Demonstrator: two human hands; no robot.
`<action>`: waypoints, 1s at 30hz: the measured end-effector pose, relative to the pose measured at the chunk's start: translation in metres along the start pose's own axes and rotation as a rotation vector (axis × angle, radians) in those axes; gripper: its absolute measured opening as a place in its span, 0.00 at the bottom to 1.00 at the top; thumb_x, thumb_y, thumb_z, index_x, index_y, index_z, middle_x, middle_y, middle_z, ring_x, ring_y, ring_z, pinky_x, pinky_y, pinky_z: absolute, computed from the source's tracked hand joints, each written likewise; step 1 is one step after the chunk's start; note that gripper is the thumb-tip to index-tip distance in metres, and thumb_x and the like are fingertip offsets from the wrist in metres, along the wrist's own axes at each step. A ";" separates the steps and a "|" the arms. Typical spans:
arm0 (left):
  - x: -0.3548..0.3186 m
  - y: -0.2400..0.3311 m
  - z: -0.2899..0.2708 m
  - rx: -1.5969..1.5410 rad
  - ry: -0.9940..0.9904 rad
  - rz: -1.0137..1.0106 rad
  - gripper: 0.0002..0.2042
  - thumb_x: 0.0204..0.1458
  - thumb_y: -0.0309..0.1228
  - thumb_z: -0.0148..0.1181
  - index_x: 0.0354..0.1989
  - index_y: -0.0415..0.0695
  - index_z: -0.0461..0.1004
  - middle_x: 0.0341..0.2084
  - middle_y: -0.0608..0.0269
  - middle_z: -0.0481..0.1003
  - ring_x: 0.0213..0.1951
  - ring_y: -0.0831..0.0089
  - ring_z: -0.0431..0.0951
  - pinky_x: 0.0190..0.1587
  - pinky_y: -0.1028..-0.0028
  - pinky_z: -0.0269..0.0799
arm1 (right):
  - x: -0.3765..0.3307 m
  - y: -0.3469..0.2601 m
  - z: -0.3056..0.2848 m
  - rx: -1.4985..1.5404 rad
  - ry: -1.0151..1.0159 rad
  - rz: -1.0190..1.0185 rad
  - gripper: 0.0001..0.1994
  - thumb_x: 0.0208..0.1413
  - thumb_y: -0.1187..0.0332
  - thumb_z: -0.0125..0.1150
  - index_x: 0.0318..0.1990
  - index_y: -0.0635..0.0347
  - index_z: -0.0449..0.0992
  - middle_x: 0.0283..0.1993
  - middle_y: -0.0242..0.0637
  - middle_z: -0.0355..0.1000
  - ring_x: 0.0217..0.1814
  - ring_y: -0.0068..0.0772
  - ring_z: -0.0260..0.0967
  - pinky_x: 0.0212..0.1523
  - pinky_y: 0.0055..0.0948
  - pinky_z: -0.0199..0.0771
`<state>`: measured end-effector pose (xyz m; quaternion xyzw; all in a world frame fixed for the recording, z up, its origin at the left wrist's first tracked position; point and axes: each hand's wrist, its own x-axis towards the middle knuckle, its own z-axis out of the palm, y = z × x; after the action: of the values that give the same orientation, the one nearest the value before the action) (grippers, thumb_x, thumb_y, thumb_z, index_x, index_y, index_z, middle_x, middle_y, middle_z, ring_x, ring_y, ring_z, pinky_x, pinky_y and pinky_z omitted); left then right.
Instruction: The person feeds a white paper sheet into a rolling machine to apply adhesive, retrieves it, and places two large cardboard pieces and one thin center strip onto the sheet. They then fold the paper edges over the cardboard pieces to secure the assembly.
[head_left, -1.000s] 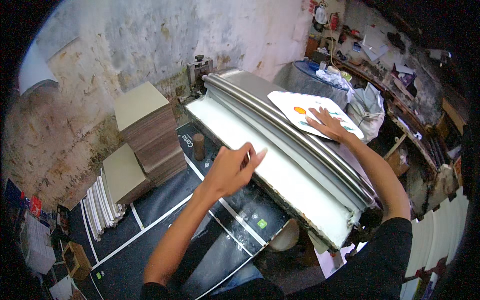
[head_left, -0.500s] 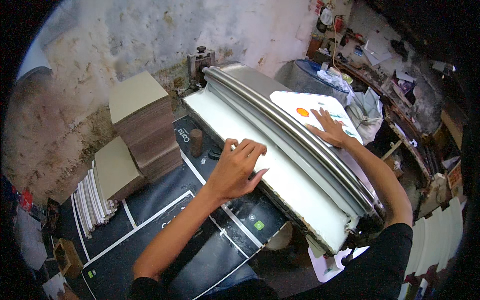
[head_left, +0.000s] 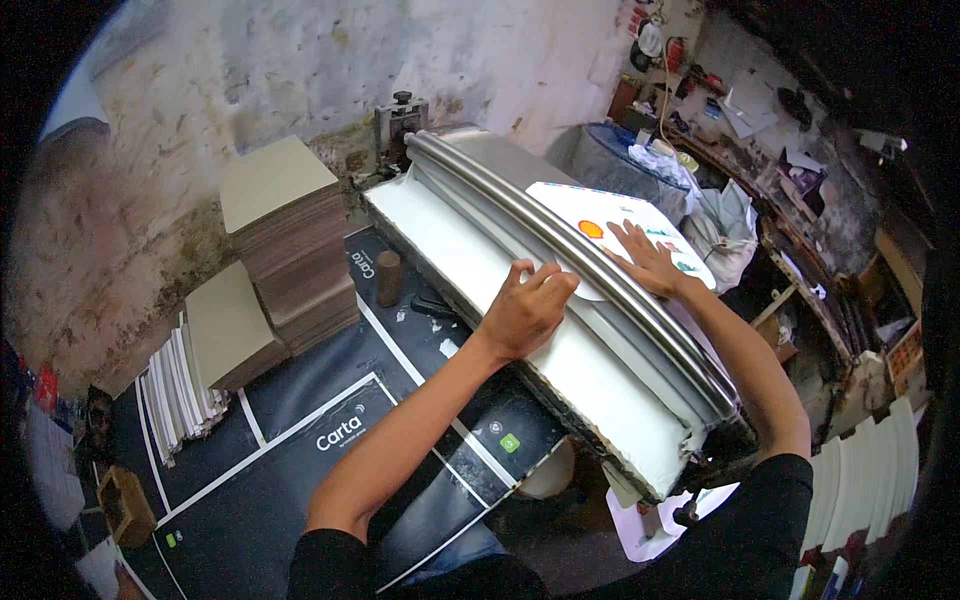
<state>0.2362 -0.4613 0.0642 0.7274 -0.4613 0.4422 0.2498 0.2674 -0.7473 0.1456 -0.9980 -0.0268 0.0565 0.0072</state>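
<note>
A long roller machine (head_left: 500, 210) with steel rollers and a white bed crosses the middle. A white printed sheet (head_left: 570, 205) with an orange spot lies over the rollers, and its near edge (head_left: 590, 291) pokes out on my side. My left hand (head_left: 525, 310) rests on the white bed with fingertips pinching that emerging edge. My right hand (head_left: 648, 262) lies flat, fingers spread, pressing the sheet on the far side of the rollers.
Tall stacks of grey board (head_left: 290, 240) stand left of the machine, with a lower stack (head_left: 232, 325) and leaning white sheets (head_left: 175, 395) beside them. Black printed mats (head_left: 330, 440) cover the floor. A cluttered bench (head_left: 780, 130) and a white sack (head_left: 725, 230) are at right.
My left hand has slid up the white bed toward the rollers and taken the sheet's near edge. The sheet has fed further through. My right hand stays pressed on it.
</note>
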 end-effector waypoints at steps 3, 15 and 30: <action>0.000 -0.001 0.016 0.053 0.016 0.067 0.21 0.46 0.28 0.68 0.49 0.43 0.69 0.45 0.65 0.73 0.51 0.69 0.75 0.56 0.60 0.59 | 0.002 0.001 0.002 -0.006 0.011 0.004 0.44 0.59 0.25 0.31 0.78 0.32 0.37 0.82 0.44 0.28 0.84 0.47 0.23 0.75 0.69 0.27; 0.008 -0.007 -0.007 0.003 0.000 0.102 0.17 0.50 0.26 0.64 0.48 0.44 0.69 0.43 0.66 0.76 0.48 0.70 0.79 0.57 0.58 0.60 | 0.002 0.004 -0.020 0.359 -0.114 -0.136 0.46 0.60 0.25 0.24 0.78 0.42 0.33 0.82 0.45 0.33 0.84 0.45 0.28 0.77 0.56 0.31; -0.018 0.025 -0.223 -0.115 0.175 0.137 0.27 0.44 0.15 0.67 0.49 0.43 0.59 0.41 0.49 0.79 0.45 0.53 0.82 0.53 0.53 0.79 | -0.261 -0.106 -0.025 -0.032 0.546 -0.349 0.38 0.43 0.66 0.72 0.66 0.60 0.66 0.64 0.48 0.69 0.66 0.51 0.65 0.69 0.44 0.60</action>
<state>0.1181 -0.2923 0.1549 0.6372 -0.5110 0.4930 0.2996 0.0061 -0.6561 0.2011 -0.9567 -0.1954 -0.2157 0.0078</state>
